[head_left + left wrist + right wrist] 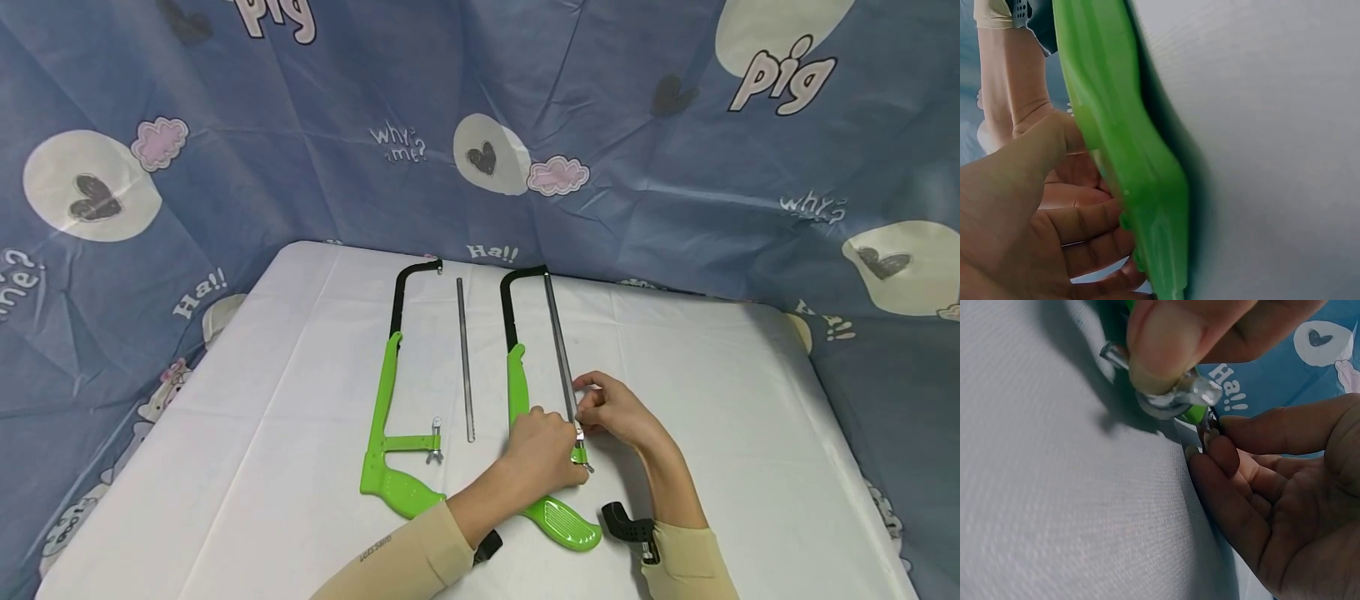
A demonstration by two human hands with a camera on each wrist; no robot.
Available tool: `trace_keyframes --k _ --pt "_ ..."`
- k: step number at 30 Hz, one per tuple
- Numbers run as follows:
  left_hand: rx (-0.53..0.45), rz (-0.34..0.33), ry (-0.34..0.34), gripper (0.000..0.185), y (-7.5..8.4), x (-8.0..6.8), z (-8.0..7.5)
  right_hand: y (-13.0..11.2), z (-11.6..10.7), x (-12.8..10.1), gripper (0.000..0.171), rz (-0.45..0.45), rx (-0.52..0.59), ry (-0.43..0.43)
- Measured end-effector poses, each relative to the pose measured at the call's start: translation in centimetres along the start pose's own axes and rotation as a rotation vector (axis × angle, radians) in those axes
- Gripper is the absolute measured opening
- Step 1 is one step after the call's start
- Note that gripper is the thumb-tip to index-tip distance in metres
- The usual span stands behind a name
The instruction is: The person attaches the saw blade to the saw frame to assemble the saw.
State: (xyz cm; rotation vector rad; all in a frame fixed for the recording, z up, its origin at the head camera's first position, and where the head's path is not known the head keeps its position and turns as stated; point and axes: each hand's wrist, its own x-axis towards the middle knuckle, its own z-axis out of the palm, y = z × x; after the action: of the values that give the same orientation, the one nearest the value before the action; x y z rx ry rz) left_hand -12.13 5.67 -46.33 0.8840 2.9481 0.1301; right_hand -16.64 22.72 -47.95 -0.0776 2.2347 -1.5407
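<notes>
On the white-clothed table (300, 350), the left hand (542, 454) is pinching the metal wing nut (1175, 397) of the right-hand green-handled hacksaw (517, 392), while the right hand (615, 408) is pinching its thin steel blade (561, 350). Tensioning seems underway; next calls for turning the nut steadily.

The left hand (542, 454) hides the near end of the blade (561, 350) and its wing nut (1175, 397).
</notes>
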Motion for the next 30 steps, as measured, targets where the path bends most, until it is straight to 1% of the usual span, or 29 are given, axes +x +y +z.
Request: trace_keyframes --k 9,15,19,30 --pt "0.003 0.0 -0.012 0.051 -0.03 0.1 -0.1 0.09 -0.05 0.0 0.051 0.003 0.015 -0.009" --pt "-0.015 0.001 -0.004 0.05 -0.07 0.1 -0.16 -0.03 -0.14 -0.07 0.05 0.006 0.013 -0.013" --pt "-0.021 0.002 -0.011 0.05 -0.1 0.06 -0.23 0.0 -0.19 -0.02 0.051 0.008 0.011 -0.012" --pt "-0.01 -0.003 -0.015 0.043 -0.1 0.0 -0.19 0.06 -0.19 -0.13 0.051 0.013 0.014 -0.014"
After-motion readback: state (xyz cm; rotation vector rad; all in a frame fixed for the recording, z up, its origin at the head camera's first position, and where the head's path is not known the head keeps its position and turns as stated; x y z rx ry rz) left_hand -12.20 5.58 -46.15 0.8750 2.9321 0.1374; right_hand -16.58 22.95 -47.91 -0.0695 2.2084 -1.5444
